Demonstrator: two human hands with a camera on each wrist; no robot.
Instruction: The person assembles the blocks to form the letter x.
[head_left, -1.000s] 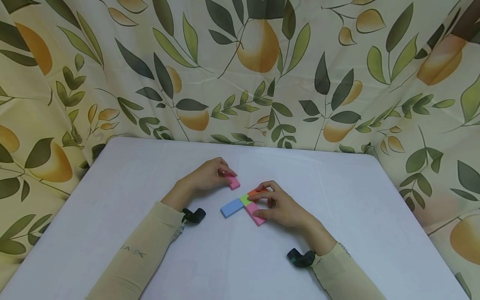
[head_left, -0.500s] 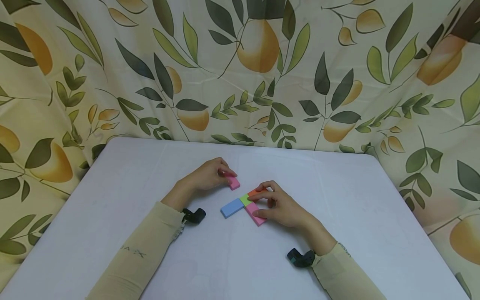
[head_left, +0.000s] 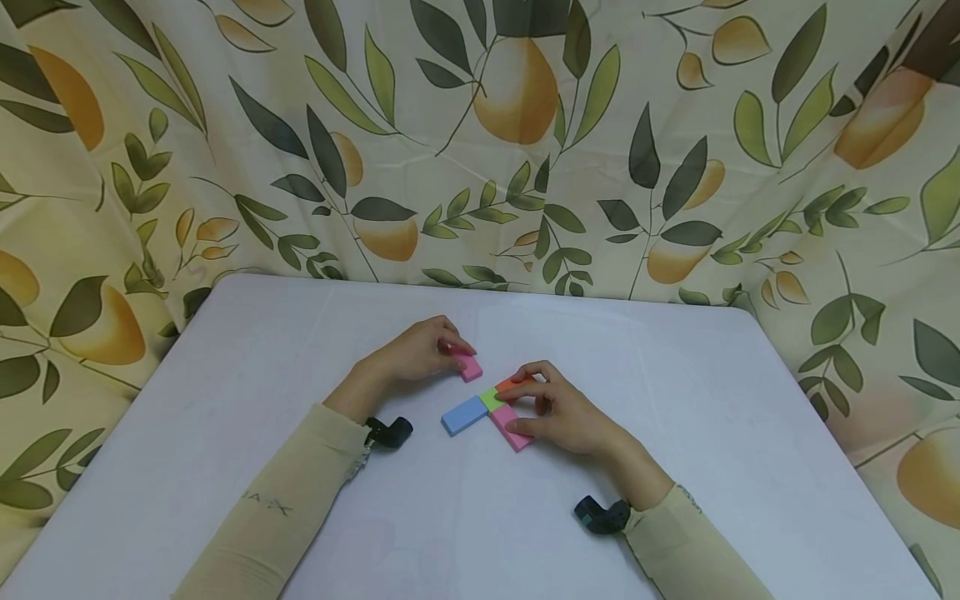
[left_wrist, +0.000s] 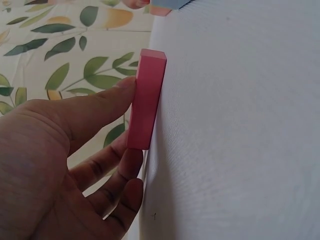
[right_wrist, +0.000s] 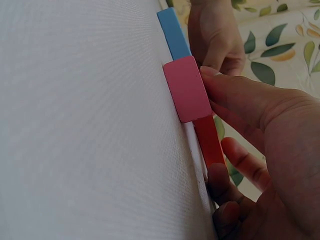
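Observation:
In the head view my left hand [head_left: 422,350] pinches a pink block [head_left: 469,367] between thumb and fingers, behind and left of a joined group of blocks. The left wrist view shows this pink block [left_wrist: 148,100] tilted on edge by the white surface. My right hand [head_left: 566,412] spreads over the group, its curled fingers and thumb on the blocks. The thumb lies on another pink block [head_left: 509,426], and the fingers touch a green block [head_left: 490,401] and an orange block [head_left: 508,385]. A blue block [head_left: 464,415] extends left from the green one, untouched.
A white-covered table [head_left: 337,517] lies under everything. Behind it hangs a curtain [head_left: 465,167] printed with leaves and fruit. Black wrist cameras sit at the left cuff [head_left: 390,432] and right cuff [head_left: 602,516].
My left hand, with its pink block, has shifted very slightly to the right and toward me. The right hand and the joined blocks have stayed put.

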